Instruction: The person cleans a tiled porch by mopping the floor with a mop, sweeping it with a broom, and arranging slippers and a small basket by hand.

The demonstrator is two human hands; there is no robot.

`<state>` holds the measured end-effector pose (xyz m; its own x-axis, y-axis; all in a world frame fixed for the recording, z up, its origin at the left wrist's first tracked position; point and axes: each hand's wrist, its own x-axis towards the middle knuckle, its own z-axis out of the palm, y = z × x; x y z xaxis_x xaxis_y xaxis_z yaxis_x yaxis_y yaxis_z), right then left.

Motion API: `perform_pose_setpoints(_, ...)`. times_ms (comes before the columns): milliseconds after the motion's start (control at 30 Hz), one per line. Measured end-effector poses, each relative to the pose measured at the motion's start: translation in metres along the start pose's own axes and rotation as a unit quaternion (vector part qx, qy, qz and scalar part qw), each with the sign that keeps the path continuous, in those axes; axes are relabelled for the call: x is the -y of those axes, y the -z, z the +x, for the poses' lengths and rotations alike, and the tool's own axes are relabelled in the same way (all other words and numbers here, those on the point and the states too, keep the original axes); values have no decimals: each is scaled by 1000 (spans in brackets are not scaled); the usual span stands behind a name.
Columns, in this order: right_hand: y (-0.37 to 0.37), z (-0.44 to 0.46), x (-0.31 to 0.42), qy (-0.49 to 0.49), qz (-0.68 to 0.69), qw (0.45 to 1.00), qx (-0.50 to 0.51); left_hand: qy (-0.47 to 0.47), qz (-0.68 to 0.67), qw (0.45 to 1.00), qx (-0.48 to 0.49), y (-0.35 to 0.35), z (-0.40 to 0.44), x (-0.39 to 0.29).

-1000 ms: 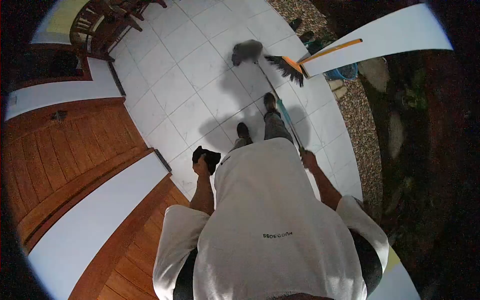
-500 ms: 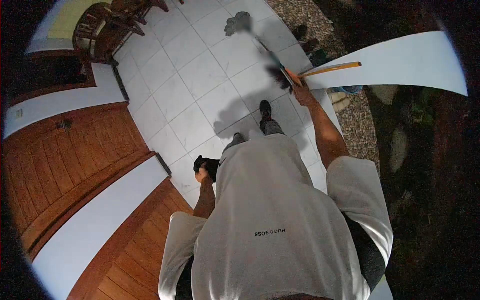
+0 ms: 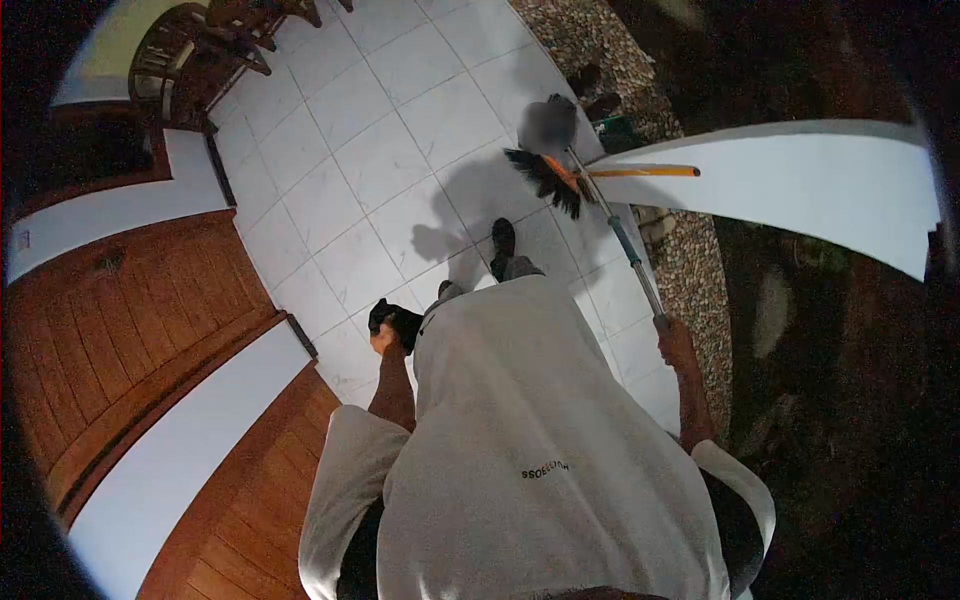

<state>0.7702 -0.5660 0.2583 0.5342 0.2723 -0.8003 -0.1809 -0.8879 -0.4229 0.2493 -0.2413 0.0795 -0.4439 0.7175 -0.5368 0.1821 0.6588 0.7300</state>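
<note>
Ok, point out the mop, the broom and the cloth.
Mop (image 3: pixel 622 238): head view, on the teal part of its pole.
Broom (image 3: pixel 645 171): head view, on its orange handle.
Cloth (image 3: pixel 403 322): head view, on the middle of its black, bunched fabric.

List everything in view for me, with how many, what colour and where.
Pole: 1, silvery and teal, grey fuzzy head, right of centre
Cloth-like bundle: 1, black, left of centre
Broom: 1, black and orange, crossed by the pole
Ledge: 1, white, right
Floor tiles: many, white, centre
Pebble strip: 1, grey-brown, right of the floor tiles
Shoe-like items: 2, dark, beside the pebble strip
Green item: 1, kind unclear, near the ledge
Chairs: count unclear, brown, top left
Wooden panels: 2, brown, left
Wall sections: several, white, left
Worn shoes: 2, dark, centre
Shirt: 1, pale, bottom centre
Left grip: 1, bare, around the cloth-like bundle
Right grip: 1, bare, around the pole
</note>
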Motion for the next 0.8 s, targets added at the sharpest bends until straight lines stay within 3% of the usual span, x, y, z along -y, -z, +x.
perform_pose_setpoints(33,1,-3,10,-40,32,999,16,3,-24,1000,1,-3,-4,-7)
perform_pose_setpoints(100,-8,27,-1,71,-71,994,-49,3,-59,998,-5,-10,-12,-21)
perform_pose_setpoints(133,-14,10,48,-36,-18,999,-5,-5,2,999,-38,-7,-17,-23)
perform_pose_setpoints(200,-29,26,77,-25,-46,999,-11,-26,110,992,-65,1,-2,8)
perform_pose_setpoints(233,-31,35,87,-22,-71,997,-20,-28,105,992,-68,5,6,28)
perform_pose_setpoints(300,-40,88,83,-30,-54,998,0,-89,-40,995,-8,14,10,49)
perform_pose_setpoints(400,-47,153,109,-21,53,989,134,-153,-54,987,17,14,-18,27)
perform_pose_setpoints(433,-57,152,138,29,45,995,90,-155,-58,986,14,15,-22,25)
perform_pose_setpoints(500,-66,180,178,81,35,995,46,-249,36,968,16,16,-27,19)
perform_pose_setpoints(533,-72,210,185,134,2,990,44,-247,35,968,13,11,-31,8)
perform_pose_setpoints(600,-85,264,207,190,-35,980,43,-54,-168,983,38,0,-40,-13)
perform_pose_setpoints(633,-91,287,225,199,-98,974,53,-53,-173,983,37,-4,-41,-23)
perform_pose_setpoints(700,-110,339,244,211,-163,962,59,-62,33,997,-7,-15,-34,-36)
perform_pose_setpoints(733,-123,373,248,334,-257,907,3,-63,100,993,-22,-23,-27,-40)
perform_pose_setpoints(800,-133,376,297,352,-288,891,-9,-37,148,988,-34,-44,4,-43)
